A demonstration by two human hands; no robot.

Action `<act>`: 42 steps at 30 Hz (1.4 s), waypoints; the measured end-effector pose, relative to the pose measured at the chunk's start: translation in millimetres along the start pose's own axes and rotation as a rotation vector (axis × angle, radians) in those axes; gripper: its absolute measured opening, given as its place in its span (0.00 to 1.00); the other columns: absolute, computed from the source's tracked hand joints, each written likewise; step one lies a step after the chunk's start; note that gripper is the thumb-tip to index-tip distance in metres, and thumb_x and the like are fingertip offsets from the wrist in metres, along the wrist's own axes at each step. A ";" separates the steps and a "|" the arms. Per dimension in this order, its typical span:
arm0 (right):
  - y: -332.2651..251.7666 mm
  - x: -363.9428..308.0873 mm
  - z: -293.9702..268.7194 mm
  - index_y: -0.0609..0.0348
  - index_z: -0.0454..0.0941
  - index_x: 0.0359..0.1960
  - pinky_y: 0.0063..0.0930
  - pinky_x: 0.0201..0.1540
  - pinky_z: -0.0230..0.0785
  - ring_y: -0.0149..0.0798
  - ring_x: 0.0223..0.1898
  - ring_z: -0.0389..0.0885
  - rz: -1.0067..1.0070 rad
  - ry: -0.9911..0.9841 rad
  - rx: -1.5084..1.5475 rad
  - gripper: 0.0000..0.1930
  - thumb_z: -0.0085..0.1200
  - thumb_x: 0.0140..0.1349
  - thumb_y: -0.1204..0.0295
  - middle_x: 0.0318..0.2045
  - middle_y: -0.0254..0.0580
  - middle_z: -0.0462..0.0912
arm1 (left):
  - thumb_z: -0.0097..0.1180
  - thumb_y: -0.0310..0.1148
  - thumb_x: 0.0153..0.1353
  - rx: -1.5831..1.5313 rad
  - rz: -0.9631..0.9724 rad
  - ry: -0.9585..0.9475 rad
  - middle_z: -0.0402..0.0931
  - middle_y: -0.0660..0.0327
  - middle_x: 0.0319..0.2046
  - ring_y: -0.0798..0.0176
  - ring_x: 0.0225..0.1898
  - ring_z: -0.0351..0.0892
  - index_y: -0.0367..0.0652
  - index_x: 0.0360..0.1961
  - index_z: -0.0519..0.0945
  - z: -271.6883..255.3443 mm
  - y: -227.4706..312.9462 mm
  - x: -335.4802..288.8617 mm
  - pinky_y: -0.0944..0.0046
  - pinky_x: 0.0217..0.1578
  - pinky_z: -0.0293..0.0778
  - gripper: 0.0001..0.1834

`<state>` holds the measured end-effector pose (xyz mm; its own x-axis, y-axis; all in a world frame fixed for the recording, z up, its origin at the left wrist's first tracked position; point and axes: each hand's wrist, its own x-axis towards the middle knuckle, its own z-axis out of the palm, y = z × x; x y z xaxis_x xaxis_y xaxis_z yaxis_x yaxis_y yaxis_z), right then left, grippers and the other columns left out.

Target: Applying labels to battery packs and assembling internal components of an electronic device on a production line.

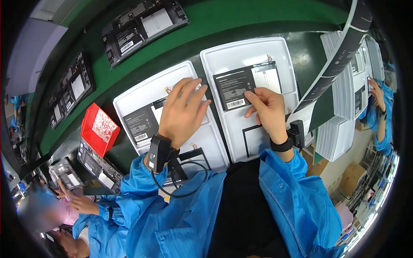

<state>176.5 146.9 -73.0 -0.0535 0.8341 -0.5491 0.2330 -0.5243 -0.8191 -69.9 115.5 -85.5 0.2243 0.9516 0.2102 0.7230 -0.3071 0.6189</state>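
Two white plastic trays lie side by side before me. The left tray (124, 102) holds a flat black battery pack (138, 124), partly covered by my left hand (183, 107). That hand reaches over the tray with its fingers stretched out, nothing visible in them. In the right tray (241, 45) lies another battery pack (234, 84), with a black label, a white section and a small cable at its top edge. My right hand (270, 111) is at this pack, fingers curled and thumb over the label. What the fingertips pinch, if anything, I cannot make out.
A red bin (88, 122) with small pale pieces stands left of the trays. Opened device housings (144, 28) lie on the green bench. Stacked white trays (342, 86) and a curved black label strip (329, 71) are at right. Co-workers' hands (378, 94) show at both sides.
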 end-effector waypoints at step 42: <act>-21.0 -29.7 -182.2 0.66 0.84 0.45 0.23 0.46 0.76 0.34 0.49 0.84 -0.791 0.336 -0.095 0.12 0.64 0.59 0.84 0.53 0.49 0.84 | 0.68 0.39 0.63 -1.174 -0.105 -0.366 0.72 0.48 0.64 0.53 0.67 0.69 0.32 0.69 0.66 105.9 132.2 99.0 0.56 0.68 0.63 0.38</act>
<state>350.0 164.4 -9.1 0.0525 0.9623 0.2670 0.3291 0.2358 -0.9144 117.1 170.5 -63.0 0.5067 0.8621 0.0112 -0.2343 0.1252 0.9641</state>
